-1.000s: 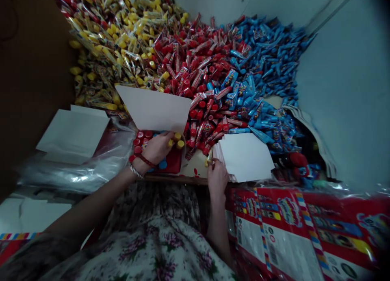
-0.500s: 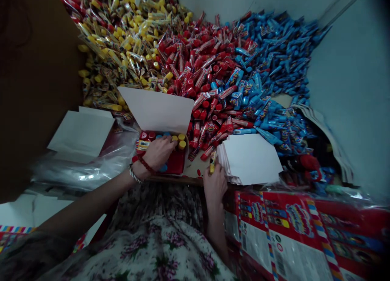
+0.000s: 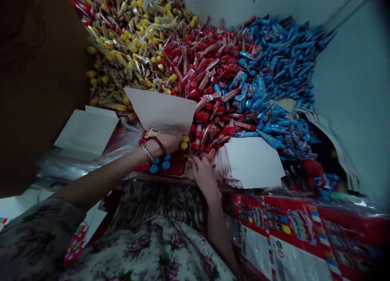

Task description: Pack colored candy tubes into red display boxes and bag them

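Observation:
A small red box (image 3: pixel 176 164) with its white lid (image 3: pixel 161 110) raised stands at the front edge of the work surface. Blue-capped tubes (image 3: pixel 154 168) and yellow-capped tubes (image 3: pixel 184 142) stand upright inside it. My left hand (image 3: pixel 170 142), with bracelets at its wrist, reaches across the box to its far right part; its fingers are blurred and partly hidden. Just right of the box, my right hand (image 3: pixel 202 171) pinches a yellow tube (image 3: pixel 191 160) between thumb and fingers, its end pointing at the box.
Behind the box lie heaps of yellow tubes (image 3: pixel 122 69), red tubes (image 3: pixel 210 53) and blue tubes (image 3: pixel 286 57). White cartons (image 3: pixel 256 161) are stacked at right, others (image 3: pixel 88 132) at left on clear plastic. Printed red cartons (image 3: pixel 286 228) lie at lower right.
My left hand has moved right and up within the box, uncovering blue caps. My right hand has brought the yellow tube leftward to the box's right side. The view has shifted slightly.

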### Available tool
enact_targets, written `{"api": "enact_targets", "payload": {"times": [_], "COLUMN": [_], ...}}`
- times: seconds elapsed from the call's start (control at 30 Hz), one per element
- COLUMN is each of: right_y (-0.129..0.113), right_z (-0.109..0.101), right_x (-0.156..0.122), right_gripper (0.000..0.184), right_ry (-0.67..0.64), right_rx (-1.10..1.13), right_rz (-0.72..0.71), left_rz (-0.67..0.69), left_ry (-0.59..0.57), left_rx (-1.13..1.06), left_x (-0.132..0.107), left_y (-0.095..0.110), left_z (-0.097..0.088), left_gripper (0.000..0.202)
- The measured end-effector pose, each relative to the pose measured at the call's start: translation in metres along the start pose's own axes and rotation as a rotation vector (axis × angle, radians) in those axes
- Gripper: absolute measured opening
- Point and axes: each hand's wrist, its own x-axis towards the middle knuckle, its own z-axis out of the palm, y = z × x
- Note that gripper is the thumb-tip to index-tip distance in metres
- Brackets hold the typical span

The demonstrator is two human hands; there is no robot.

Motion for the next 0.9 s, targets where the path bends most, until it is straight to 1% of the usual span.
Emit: {"api": "enact_targets", "payload": {"times": [0.07,0.1,0.13,0.2,0.27,0.33,0.37,0.4,0.47,0.53,0.6,0.63,0.67,0.7,0.77,0.8,0.83,0.9], "right_y": [-0.011,-0.016,-0.021,-0.031,-0.039,-0.048,-0.052,-0.055,-0.058,-0.052,-0.037,-0.029,-0.021,-0.015,-0.01,-0.012,-0.014,-0.019], "right_z": [-0.004,-0.007,-0.01,-0.016,-0.018,-0.015,-0.012,-0.009,-0.002,0.0,-0.003,-0.006,-0.009,-0.013,-0.021,-0.025,-0.027,-0.028], "right_x": [0.007,0.011,0.013,0.018,0.023,0.029,0.033,0.036,0.043,0.046,0.042,0.037,0.032,0.027,0.016,0.013,0.011,0.01], "right_gripper": [0.037,0.039,0.04,0.04,0.038,0.035,0.034,0.033,0.032,0.033,0.033,0.034,0.035,0.036,0.039,0.039,0.037,0.031], "right_ry": [-0.051,-0.075,-0.102,-0.166,-0.224,-0.239,-0.238,-0.234,-0.238,-0.252,-0.249,-0.213,-0.138,-0.036,0.15,0.203,0.22,0.204], "right_rx": [-0.146,-0.205,-0.256,-0.333,-0.381,-0.409,-0.423,-0.441,-0.476,-0.471,-0.357,-0.257,-0.138,-0.01,0.228,0.32,0.392,0.484], "right_rz": [-0.023,-0.031,-0.033,-0.037,-0.062,-0.106,-0.124,-0.135,-0.139,-0.127,-0.148,-0.165,-0.183,-0.203,-0.238,-0.256,-0.275,-0.284], "left_rz": [0.001,-0.004,-0.015,-0.062,-0.119,-0.151,-0.142,-0.122,-0.095,-0.092,-0.062,-0.03,0.008,0.046,0.118,0.153,0.183,0.238], "left_ry": [0.013,0.052,0.116,0.245,0.304,0.3,0.29,0.282,0.275,0.269,0.279,0.301,0.335,0.375,0.418,0.419,0.416,0.406], "left_rx": [-0.016,-0.055,-0.133,-0.377,-0.661,-0.887,-0.959,-1.003,-1.034,-1.041,-1.059,-1.067,-1.068,-1.063,-1.033,-1.0,-0.951,-0.828], "left_x": [-0.008,-0.013,-0.019,-0.031,-0.042,-0.049,-0.05,-0.052,-0.053,-0.055,-0.057,-0.058,-0.058,-0.058,-0.055,-0.052,-0.05,-0.045], "left_y": [-0.005,-0.008,-0.009,-0.008,-0.003,0.002,0.004,0.005,0.005,0.002,-0.003,-0.005,-0.006,-0.005,0.0,0.004,0.008,0.014], "left_z": [-0.007,-0.011,-0.016,-0.025,-0.03,-0.027,-0.023,-0.019,-0.009,-0.002,0.004,0.008,0.012,0.016,0.026,0.031,0.036,0.041], "left_gripper": [0.021,0.023,0.026,0.035,0.042,0.037,0.032,0.029,0.029,0.034,0.043,0.051,0.062,0.075,0.095,0.098,0.097,0.091]}}
